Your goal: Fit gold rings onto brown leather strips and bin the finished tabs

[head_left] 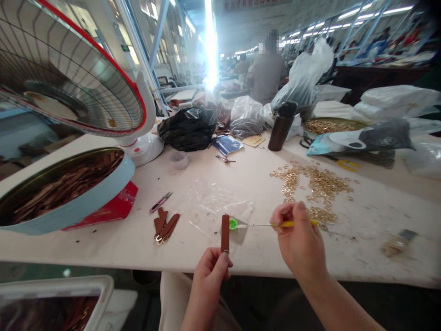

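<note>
My left hand (212,271) pinches the lower end of a brown leather strap (225,232), which points up and away over the table. Between thumb and finger a bit of metal shows at the strap's end. In my right hand (301,239) is a thin metal tool with a yellow handle (287,224). Its tip reaches left to a small bright green cap (233,224) beside the strap; whether it touches the contents I cannot tell. Several brown straps with gold rings (167,225) lie in a small pile to the left.
Gold rings (320,184) are scattered at right. Thread snips (161,202) lie left of a clear plastic sheet (213,197). A round tin of leather strips (127,172) and a fan (138,110) stand at left. Behind are a dark bottle (282,126) and a black bag (189,128).
</note>
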`<state>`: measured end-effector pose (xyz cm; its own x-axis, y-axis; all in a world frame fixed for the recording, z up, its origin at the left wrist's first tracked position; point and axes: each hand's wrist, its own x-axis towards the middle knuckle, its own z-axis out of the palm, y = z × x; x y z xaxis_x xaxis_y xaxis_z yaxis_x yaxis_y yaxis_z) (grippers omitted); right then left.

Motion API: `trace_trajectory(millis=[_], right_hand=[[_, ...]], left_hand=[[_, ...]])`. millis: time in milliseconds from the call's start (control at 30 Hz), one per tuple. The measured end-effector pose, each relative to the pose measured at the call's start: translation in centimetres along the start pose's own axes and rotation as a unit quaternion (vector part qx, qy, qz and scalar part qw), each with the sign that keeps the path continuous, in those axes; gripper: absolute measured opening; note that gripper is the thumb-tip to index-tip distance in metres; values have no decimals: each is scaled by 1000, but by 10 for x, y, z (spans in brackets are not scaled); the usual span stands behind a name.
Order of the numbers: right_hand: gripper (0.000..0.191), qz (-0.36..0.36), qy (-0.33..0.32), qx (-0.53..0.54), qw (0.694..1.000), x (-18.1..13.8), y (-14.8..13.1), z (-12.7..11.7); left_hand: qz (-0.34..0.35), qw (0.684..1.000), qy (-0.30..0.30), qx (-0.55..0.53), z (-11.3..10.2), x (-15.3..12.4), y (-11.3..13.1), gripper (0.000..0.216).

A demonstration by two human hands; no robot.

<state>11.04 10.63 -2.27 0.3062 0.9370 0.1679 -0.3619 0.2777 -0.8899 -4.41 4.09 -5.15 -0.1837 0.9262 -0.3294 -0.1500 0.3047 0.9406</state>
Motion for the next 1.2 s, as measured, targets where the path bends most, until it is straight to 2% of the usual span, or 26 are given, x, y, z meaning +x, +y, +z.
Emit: trace_trajectory(millis=[133,300,567,767,833,900,967,1033,1133,1200], right_hand=[[33,30,-20,65,997,-23,-30,-4],[36,38,-30,61,997,-42,-38,-12],[38,49,-45,61,996,-49,-39,-15],[34,12,1,75,997,-44,-51,-25],[34,-9,12,41,999,-44,-51,-30],[34,-28,13,-40,999,-48,-47,-35],[29,-27,-30,-140,989,-52,-40,-38],[26,-2,-128,-199,972,-55,-32,-38],[29,51,-284,-199,937,-56,-24,-31],[31,81,-330,-195,920,-55,-21,-25]], left_hand=[[-3,999,-50,9,8,-13,10,23],[2,996,-90,14,11,-29,17,26],[11,994,-100,34,13,-45,24,27],[17,996,-87,24,19,-51,26,21],[21,997,-78,11,20,-51,25,19],[23,997,-76,-1,21,-50,24,18],[25,997,-77,-10,22,-49,22,17],[30,996,-81,-15,23,-49,21,17],[30,995,-95,-18,24,-49,18,17],[24,994,-103,-22,25,-48,17,17]])
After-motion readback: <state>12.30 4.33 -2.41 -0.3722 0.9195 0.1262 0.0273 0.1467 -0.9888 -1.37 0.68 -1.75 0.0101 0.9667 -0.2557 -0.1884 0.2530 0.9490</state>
